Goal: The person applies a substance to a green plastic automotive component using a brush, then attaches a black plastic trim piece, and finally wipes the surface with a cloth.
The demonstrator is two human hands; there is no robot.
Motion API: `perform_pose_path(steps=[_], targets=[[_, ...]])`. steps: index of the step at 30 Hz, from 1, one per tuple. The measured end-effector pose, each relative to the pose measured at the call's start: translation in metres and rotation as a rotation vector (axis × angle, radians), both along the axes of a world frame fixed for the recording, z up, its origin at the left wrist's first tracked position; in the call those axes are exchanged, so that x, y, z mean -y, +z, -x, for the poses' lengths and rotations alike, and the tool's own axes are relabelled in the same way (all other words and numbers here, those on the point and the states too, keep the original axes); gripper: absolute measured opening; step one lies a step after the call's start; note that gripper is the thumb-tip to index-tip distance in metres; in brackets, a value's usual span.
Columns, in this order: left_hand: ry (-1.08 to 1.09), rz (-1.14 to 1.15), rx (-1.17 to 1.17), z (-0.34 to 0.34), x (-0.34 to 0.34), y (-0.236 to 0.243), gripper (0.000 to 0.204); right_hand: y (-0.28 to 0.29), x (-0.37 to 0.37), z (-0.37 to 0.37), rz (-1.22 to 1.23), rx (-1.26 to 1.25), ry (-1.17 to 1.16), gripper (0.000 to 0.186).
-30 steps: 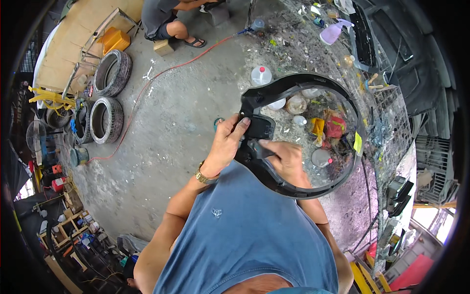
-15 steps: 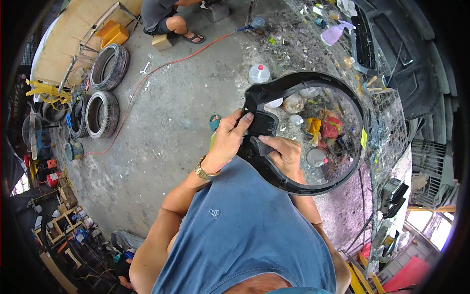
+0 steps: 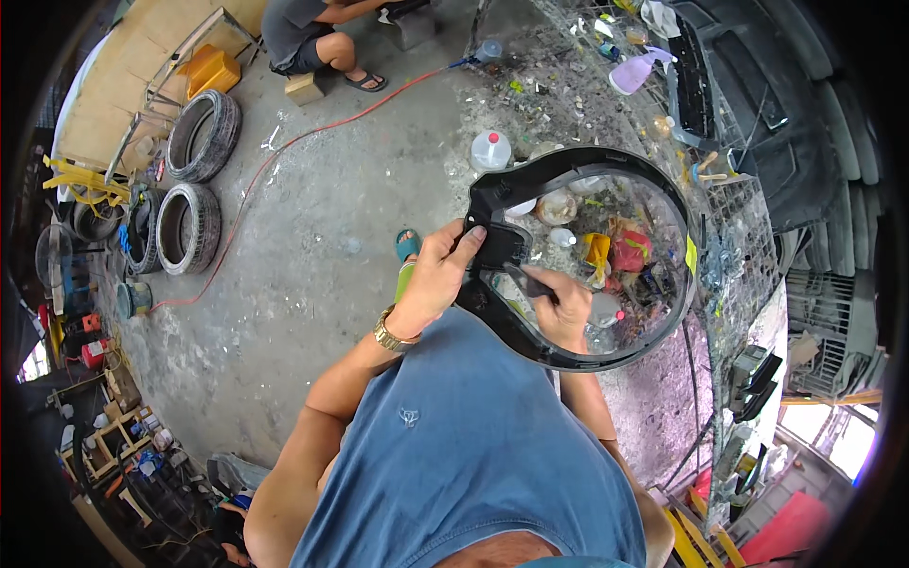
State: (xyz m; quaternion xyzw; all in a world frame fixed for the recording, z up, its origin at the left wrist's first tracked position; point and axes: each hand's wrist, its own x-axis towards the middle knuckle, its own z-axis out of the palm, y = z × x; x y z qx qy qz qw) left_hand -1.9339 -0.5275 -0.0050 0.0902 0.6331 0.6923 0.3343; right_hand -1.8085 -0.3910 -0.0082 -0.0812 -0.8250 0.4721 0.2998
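Note:
A large black plastic trim piece (image 3: 516,178), curved almost into a full ring, is held up in front of my body. My left hand (image 3: 439,272) grips its left end, thumb pressed on the top beside a flat black tab. Inside the curve, my right hand (image 3: 565,308) has its fingers bent around a small dark grey piece (image 3: 526,281), thin like folded sandpaper; its exact kind is hard to make out. That piece is close to the inner edge below the tab. A strip of yellow-green tape (image 3: 690,254) sticks to the ring's right side.
Bottles, including a clear jug (image 3: 490,150), and crumpled waste lie beyond the ring. A purple spray bottle (image 3: 642,72) is at the upper right. Tyres (image 3: 188,229) lie on the left, near a red hose (image 3: 350,120). Another person (image 3: 308,43) sits at the far side.
My right hand has moved slightly right and down, away from the tab, with the small grey piece. My left hand keeps its grip. The view has shifted slightly.

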Motion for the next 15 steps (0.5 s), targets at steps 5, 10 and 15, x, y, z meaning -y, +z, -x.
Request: perform_pose_path(steps=[5, 10, 15], targets=[[0.011, -0.017, -0.044, -0.003, -0.001, -0.005, 0.026, -0.016, -0.005, 0.001, -0.153, -0.049, 0.152, 0.048], [-0.016, 0.057, -0.168, 0.001, -0.002, -0.004, 0.03, -0.01, -0.007, 0.006, -0.098, -0.024, 0.096, 0.048], [-0.066, 0.099, -0.095, -0.004, 0.0, 0.002, 0.022, -0.007, -0.008, -0.001, -0.131, 0.094, 0.108, 0.044]])
